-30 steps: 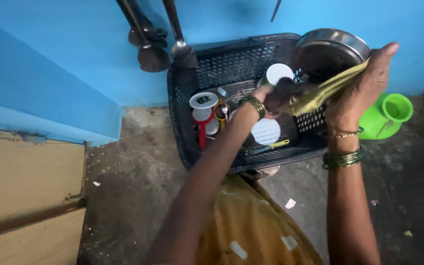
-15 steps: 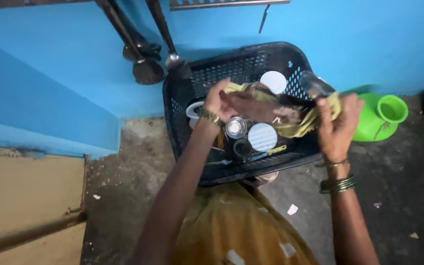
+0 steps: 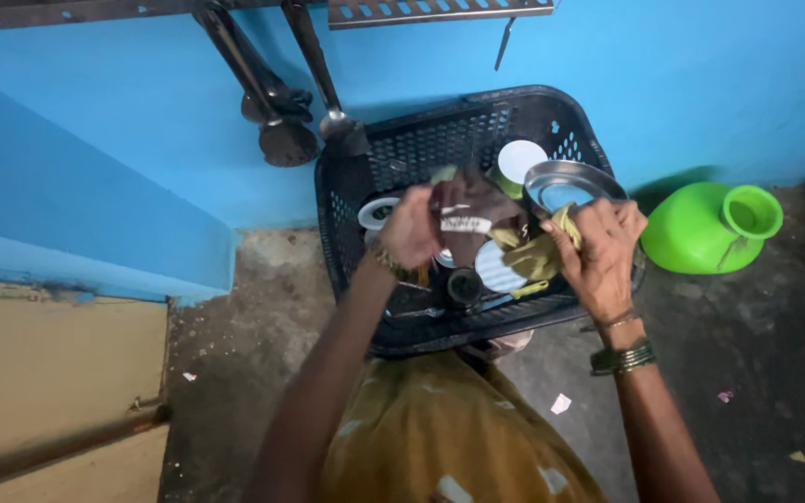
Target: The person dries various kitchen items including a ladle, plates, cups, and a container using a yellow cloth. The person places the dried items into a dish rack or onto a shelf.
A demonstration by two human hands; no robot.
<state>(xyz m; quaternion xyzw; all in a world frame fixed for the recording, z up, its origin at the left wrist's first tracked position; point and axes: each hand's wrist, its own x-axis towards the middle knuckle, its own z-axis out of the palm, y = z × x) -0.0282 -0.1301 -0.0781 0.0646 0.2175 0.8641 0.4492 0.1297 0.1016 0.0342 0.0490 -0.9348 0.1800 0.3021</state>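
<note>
— Where are your hands?

— Both over the black basket (image 3: 356,200). My left hand (image 3: 409,228) is clamped on one end of a dark brown cloth (image 3: 470,216). My right hand (image 3: 603,247) is closed around the other end, where the cloth turns yellow-green (image 3: 535,253) and bunches between my fingers. The cloth hangs between the two hands, above the basket's contents.

— What lies under it?

— A steel plate (image 3: 566,182) leans against the basket's right wall, just beside my right hand. A white round lid (image 3: 520,158) stands behind it near the back wall. Another white disc (image 3: 494,270) sits below the cloth, a small dark cup (image 3: 464,284) next to it, and a white-rimmed cup (image 3: 376,212) by the left wall. Crowded; little free space inside.

— And the edges?

— The basket's back rim touches the blue wall (image 3: 142,140). Two steel ladles (image 3: 281,102) hang on that wall, their bowls close to the basket's back left corner. A green plastic pot (image 3: 710,228) lies tilted on the floor to the right, near the basket but apart from it.

— Open room?

— The grey floor (image 3: 263,326) left of the basket is bare up to the low step (image 3: 58,373). On the right, scraps of paper dot the floor by my forearm.
</note>
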